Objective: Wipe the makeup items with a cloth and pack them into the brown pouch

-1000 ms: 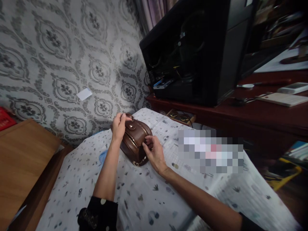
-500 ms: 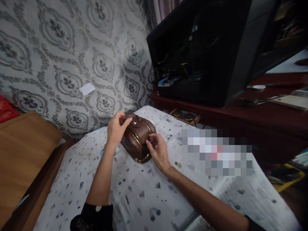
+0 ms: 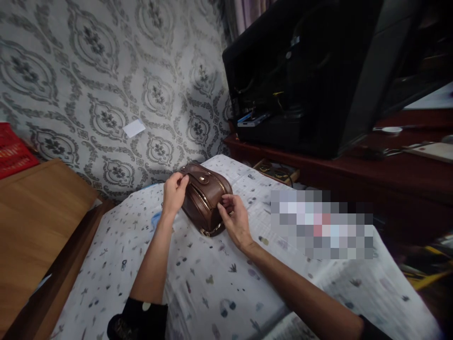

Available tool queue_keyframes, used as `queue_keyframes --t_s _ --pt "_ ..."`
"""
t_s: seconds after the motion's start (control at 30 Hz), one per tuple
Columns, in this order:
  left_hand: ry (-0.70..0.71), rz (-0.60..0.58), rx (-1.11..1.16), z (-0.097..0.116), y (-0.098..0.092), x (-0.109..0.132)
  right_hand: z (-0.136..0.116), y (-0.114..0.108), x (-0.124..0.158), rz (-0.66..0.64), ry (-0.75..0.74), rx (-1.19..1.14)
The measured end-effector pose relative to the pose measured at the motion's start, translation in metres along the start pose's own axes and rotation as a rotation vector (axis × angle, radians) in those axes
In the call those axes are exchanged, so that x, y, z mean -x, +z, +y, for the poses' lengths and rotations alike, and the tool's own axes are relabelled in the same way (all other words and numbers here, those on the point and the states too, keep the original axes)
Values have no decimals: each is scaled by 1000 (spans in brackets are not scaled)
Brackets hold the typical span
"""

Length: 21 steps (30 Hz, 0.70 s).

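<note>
A: We see the big patterned wall (image 3: 88, 85) first, then a large black box (image 3: 304, 80) on a dark red shelf (image 3: 354, 174). The inside of the box is so dark we can't tell what is in there, only a few wires and a blue bit.

B: Below that we see the white cloth with little pictures (image 3: 198, 283) spread over the table. One patch on it is blurred into squares, so we can't tell what lies there.

A: At the left we see a wooden board (image 3: 31, 222), cut off by the edge. Something red (image 3: 14, 153) peeks in too, but we only see a corner.

B: Now the brown bag (image 3: 207, 198). It lies on the cloth near the far end, between our two hands.

A: Our left hand (image 3: 173, 193) is curled over the bag's top left end, fingers pinching it.

B: Our right hand (image 3: 235, 219) is half closed on the bag's right side, and the fingertips pinch something tiny by the gold zip. We can't make out what it is.

A: There's a small white card (image 3: 133, 128) stuck on the wall.
</note>
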<state>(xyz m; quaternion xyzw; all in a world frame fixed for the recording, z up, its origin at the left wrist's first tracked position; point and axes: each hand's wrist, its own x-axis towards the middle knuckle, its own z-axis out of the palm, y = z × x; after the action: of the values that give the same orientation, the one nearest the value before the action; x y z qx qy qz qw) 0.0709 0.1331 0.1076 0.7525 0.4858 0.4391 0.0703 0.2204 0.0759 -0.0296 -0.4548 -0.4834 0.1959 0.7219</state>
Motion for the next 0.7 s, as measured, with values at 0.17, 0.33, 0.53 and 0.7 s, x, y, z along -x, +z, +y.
queue_keyframes --t_s 0.17,0.33,0.53,0.7 --pt "38 -34 22 5 -2 10 -1 -1 0 -11 6 4" --pt "84 -83 0 13 -2 17 -1 0 0 0 8 0" --pt "198 11 -295 31 9 5 -2 0 1 -14 17 8" --pt "244 -127 -448 46 29 -11 0 3 2 6 18 5"
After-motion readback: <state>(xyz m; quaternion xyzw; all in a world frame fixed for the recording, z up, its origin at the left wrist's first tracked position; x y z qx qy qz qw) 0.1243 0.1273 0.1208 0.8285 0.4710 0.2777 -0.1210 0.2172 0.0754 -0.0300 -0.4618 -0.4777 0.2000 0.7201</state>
